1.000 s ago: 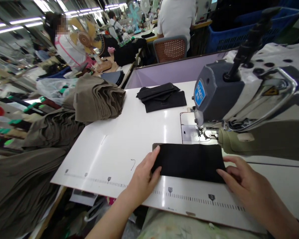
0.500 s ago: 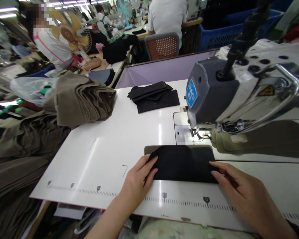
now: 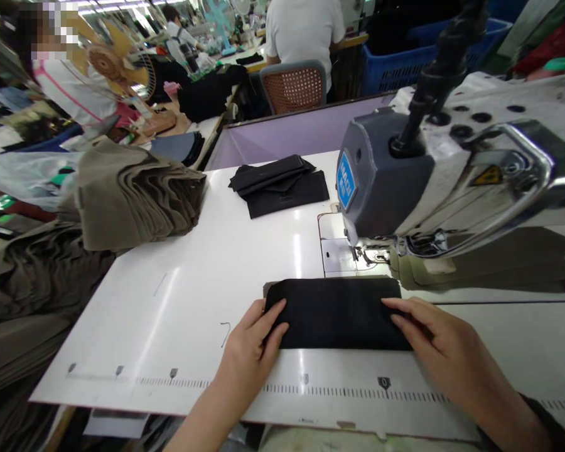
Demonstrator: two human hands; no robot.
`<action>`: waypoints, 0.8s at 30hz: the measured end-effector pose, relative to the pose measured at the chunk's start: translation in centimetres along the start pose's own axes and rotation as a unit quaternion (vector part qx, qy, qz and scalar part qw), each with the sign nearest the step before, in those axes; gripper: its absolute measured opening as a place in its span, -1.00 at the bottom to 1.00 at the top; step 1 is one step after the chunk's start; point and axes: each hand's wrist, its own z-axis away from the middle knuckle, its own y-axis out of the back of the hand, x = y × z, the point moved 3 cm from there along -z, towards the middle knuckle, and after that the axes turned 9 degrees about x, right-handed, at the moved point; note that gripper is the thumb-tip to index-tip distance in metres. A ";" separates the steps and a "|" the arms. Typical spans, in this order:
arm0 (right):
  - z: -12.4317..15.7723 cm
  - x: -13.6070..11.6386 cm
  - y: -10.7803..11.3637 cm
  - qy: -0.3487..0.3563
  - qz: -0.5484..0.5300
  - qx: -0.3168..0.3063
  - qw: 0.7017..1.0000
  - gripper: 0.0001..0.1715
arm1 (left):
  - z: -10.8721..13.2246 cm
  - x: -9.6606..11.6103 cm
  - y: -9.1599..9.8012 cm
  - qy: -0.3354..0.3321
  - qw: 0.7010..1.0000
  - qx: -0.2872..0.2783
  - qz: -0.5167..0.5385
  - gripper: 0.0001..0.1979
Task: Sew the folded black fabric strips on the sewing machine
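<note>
On the desk (image 3: 193, 301): black cloth (image 3: 334, 314) lies flat before sewing machine (image 3: 405, 182).
Left hand (image 3: 249, 355): spread flat, fingertips pressing cloth's left end.
Right hand (image 3: 445, 355): spread flat, fingertips on right end.

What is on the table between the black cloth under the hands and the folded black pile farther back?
Only bare white table between the black cloth and the black pile, seen in the head view; the metal plate lies just beside.
</note>
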 end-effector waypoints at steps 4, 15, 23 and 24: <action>-0.2 0.2 -0.2 -0.003 0.015 0.014 1.000 -0.71 | -0.1 -0.2 -0.1 0.001 1.000 0.001 -0.016 -0.73; -0.4 0.3 -0.4 -0.008 0.043 0.019 0.999 -0.69 | 0.0 -0.2 -0.1 0.000 0.999 0.017 -0.038 -0.73; -0.2 0.4 -0.6 0.013 0.063 0.020 0.998 -0.67 | -0.2 -0.2 -0.3 0.000 0.999 0.020 -0.050 -0.73; -0.2 0.4 -0.6 0.019 0.067 0.021 0.997 -0.66 | -0.2 -0.2 -0.3 0.000 0.999 0.021 -0.049 -0.73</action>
